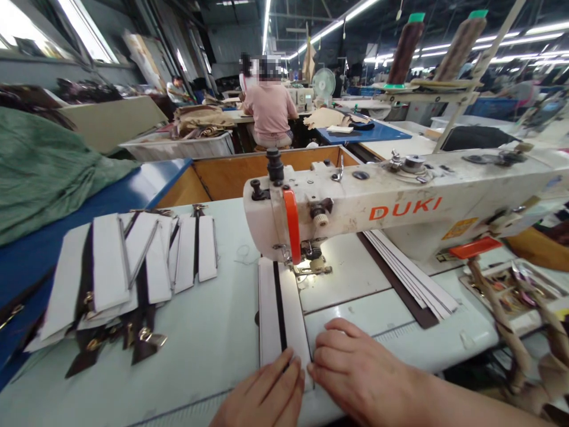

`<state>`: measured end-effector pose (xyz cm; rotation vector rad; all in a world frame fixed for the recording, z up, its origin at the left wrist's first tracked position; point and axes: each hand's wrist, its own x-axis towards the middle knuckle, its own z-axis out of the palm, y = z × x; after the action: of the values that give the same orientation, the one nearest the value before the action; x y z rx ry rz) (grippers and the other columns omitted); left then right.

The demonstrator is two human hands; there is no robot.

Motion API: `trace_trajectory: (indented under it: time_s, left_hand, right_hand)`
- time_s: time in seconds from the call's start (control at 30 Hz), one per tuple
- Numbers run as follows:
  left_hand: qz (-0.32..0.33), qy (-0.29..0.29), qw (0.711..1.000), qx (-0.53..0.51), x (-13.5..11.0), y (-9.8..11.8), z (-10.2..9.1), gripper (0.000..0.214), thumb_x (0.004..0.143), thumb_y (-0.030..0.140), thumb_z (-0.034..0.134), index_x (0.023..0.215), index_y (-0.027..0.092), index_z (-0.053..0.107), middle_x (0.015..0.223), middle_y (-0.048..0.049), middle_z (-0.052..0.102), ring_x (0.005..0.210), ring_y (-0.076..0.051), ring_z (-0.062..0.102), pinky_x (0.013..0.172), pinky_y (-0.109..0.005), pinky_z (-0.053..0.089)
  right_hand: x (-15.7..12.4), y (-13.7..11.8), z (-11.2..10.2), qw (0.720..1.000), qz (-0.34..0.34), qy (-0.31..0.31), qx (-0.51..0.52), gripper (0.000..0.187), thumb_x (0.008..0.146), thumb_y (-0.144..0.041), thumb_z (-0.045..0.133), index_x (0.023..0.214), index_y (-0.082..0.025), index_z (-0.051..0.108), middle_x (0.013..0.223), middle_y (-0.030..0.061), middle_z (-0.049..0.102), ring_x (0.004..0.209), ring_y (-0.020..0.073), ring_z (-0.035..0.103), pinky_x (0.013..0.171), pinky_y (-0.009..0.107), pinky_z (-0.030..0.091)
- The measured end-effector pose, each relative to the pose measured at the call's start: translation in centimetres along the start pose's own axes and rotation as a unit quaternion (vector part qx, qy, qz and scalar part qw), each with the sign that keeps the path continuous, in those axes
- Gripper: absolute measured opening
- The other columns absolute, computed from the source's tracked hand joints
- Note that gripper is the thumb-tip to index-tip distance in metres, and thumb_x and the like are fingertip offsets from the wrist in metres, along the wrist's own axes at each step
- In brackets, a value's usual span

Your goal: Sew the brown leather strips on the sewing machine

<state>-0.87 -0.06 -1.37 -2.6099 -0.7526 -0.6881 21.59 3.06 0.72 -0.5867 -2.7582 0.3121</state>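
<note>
Fingers of the left hand [267, 394] and of the right hand [360, 373] lie flat and open, clenching nothing, and press down on either side of a white strip with a dark zipper tape [271, 311] along its middle. The strip lies lengthwise on the pale green desk [213, 373], running from the hands up to the presser foot [315, 265] of a white DUKI sewing machine [377, 210]. Its far end reaches the lit needle area, though whether the foot is lowered onto it is hard to tell. An orange lever [292, 225] stands upright on the machine's head, just above the foot.

Left of the strip, a row of finished-looking white-backed zippers [109, 264] lies fanned across the desk, their metal sliders [151, 338] pointing toward the person. To the right, a stack of white strips with dark edging [413, 279] rests beneath the machine's arm, beside a tray of metal hardware [511, 290]. Two thread cones [460, 44] stand on the machine's stand. Farther off, a co-worker in a pink shirt [271, 110] sits at another desk.
</note>
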Motion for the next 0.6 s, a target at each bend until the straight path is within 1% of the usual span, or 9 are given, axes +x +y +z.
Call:
trace_trajectory:
  time_s: [0.07,0.2,0.27,0.37,0.47,0.6]
  left_hand:
    - [0.002,-0.008,1.0,-0.007,0.4,-0.8,0.2,0.033,0.094,0.008,0.035,0.096,0.014,0.067,0.098,-0.0052,0.072,0.095,-0.018,0.066,0.081,-0.026,0.051]
    - [-0.013,0.001,1.0,-0.021,0.9,-2.3,1.0,0.036,0.09,0.004,0.032,0.097,0.013,0.067,0.099,-0.0081,0.07,0.101,-0.019,0.063,0.087,-0.028,0.049]
    - [-0.009,-0.009,1.0,-0.015,1.0,-3.1,1.4,0.037,0.088,0.003,0.032,0.099,0.012,0.066,0.101,-0.009,0.07,0.102,-0.019,0.063,0.086,-0.029,0.05]
    - [-0.01,-0.027,1.0,0.003,1.2,-4.3,2.2,0.034,0.09,0.005,0.034,0.1,0.012,0.066,0.103,-0.0097,0.07,0.101,-0.02,0.064,0.085,-0.03,0.052]
    - [-0.015,-0.012,1.0,0.01,1.5,-5.5,3.0,0.033,0.09,0.004,0.035,0.1,0.012,0.066,0.1,-0.0087,0.07,0.1,-0.019,0.064,0.084,-0.029,0.053]
    - [0.002,-0.034,0.999,0.036,2.4,-7.1,3.4,0.034,0.091,0.003,0.033,0.101,0.01,0.064,0.101,-0.0092,0.069,0.099,-0.018,0.065,0.083,-0.028,0.054]
  right_hand:
    - [0.4,0.7,0.1,1.0,0.006,0.006,-0.008,0.019,0.095,-0.015,0.042,0.098,-0.014,0.06,0.088,0.0046,0.063,0.088,0.0191,0.048,0.094,0.035,0.033]
    - [1.5,2.3,0.3,0.999,0.013,0.019,-0.023,0.016,0.094,-0.016,0.044,0.092,-0.015,0.06,0.085,0.0043,0.062,0.088,0.0192,0.048,0.09,0.035,0.033]
    - [2.1,3.0,0.3,0.999,0.013,0.03,-0.031,0.015,0.094,-0.016,0.045,0.091,-0.015,0.06,0.083,0.0045,0.061,0.087,0.0194,0.048,0.088,0.035,0.033]
    - [2.9,3.9,0.3,0.998,0.025,0.044,-0.045,0.016,0.094,-0.016,0.046,0.089,-0.015,0.061,0.081,0.0047,0.06,0.087,0.02,0.048,0.086,0.035,0.034]
    - [3.6,4.8,0.4,0.996,0.038,0.066,-0.053,0.018,0.094,-0.017,0.045,0.089,-0.015,0.062,0.082,0.0049,0.061,0.087,0.0204,0.048,0.087,0.035,0.034]
    - [4.4,5.6,0.9,0.989,0.082,0.096,-0.07,0.017,0.095,-0.018,0.046,0.092,-0.015,0.063,0.085,0.0043,0.061,0.087,0.0193,0.049,0.092,0.035,0.031]
